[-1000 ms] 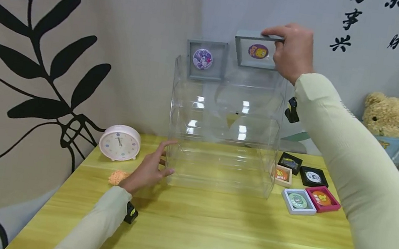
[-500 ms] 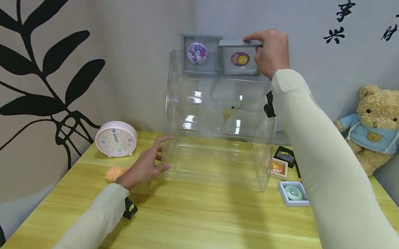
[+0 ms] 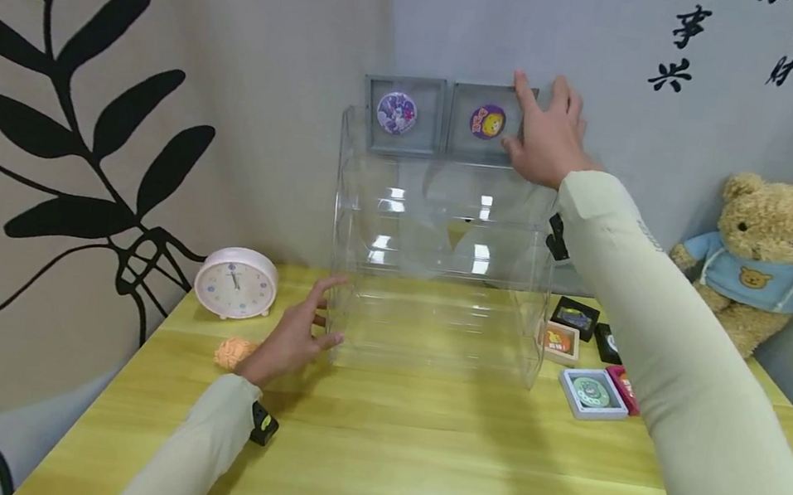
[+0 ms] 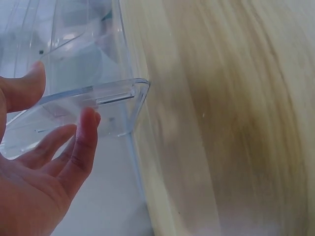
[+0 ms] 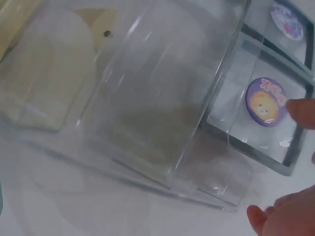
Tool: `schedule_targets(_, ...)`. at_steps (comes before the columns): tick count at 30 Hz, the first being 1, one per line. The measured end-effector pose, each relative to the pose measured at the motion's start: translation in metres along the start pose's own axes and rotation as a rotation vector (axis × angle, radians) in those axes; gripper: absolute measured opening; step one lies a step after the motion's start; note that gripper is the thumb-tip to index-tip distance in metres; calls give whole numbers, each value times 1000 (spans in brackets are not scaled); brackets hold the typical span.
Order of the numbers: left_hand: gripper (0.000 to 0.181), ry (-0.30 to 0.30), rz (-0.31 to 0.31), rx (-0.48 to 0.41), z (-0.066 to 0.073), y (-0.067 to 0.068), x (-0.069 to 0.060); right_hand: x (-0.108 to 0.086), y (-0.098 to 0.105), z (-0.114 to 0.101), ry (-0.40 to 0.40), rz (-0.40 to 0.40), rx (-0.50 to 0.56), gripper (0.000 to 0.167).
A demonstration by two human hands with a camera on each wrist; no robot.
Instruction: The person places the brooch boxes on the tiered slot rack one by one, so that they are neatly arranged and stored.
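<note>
A clear acrylic tiered display stand (image 3: 443,320) stands on the table. Two grey display frames with transparent windows stand upright side by side on its top tier. A purple-and-white round badge sits in the left display frame (image 3: 422,138), a purple one with a yellow character in the right display frame (image 3: 462,135). My right hand (image 3: 549,138) is at the right frame's right side, fingers spread, index finger along its top edge. Near that badge, the thumb (image 5: 301,113) shows in the right wrist view. My left hand (image 3: 289,342) touches the stand's left side panel (image 4: 98,93), fingers extended.
Right of the stand lie small framed badges: a white frame (image 3: 575,402), a beige one (image 3: 569,355), a black one (image 3: 575,317), and others partly behind my sleeve. A pink clock (image 3: 236,283) and an orange lump (image 3: 232,351) are left. A teddy bear (image 3: 781,240) sits at right.
My right hand has brought the yellow-character frame down and left, from tilted to upright beside the other frame. Its fingers have loosened and spread. My left hand stays at the stand.
</note>
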State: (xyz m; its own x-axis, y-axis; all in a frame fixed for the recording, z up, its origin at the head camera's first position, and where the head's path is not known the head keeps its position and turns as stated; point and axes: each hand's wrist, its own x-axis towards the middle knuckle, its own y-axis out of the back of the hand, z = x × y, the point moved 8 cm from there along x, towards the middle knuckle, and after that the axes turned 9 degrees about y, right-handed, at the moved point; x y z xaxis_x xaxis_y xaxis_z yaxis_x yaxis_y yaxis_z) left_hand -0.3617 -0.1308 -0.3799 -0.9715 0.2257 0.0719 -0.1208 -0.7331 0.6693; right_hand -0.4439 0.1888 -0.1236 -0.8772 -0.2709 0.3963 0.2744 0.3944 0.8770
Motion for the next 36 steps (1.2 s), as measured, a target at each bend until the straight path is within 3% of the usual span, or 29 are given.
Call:
schedule_targets(4,89,13,-6,-18,0,0,0,-23,15,-2,68,112,58,71)
schedule_targets(8,88,25,-25,-19,-1,-1,1,-62,28,-10,200,220,112,47)
schedule_targets(11,87,27,-35,-5,-2,-1,3,-96,19,-18,368,174,99,25)
schedule_targets(13,86,22,-35,2,-1,1,5,-119,5,-20,471,96,89,17)
schedule_targets(15,85,11,-40,12,1,0,4,-144,-15,-17,524,-9,116,15)
schedule_targets(19,84,4,-47,19,2,0,2,-184,-54,8,469,-162,165,15)
schedule_targets(25,85,24,-34,18,-2,4,-2,-221,-102,67,267,-296,145,15)
schedule_targets(30,85,19,-35,5,-2,1,-1,-240,-127,112,129,-350,99,25)
schedule_targets(36,85,25,-36,2,0,0,-1,-242,-151,135,133,-342,19,29)
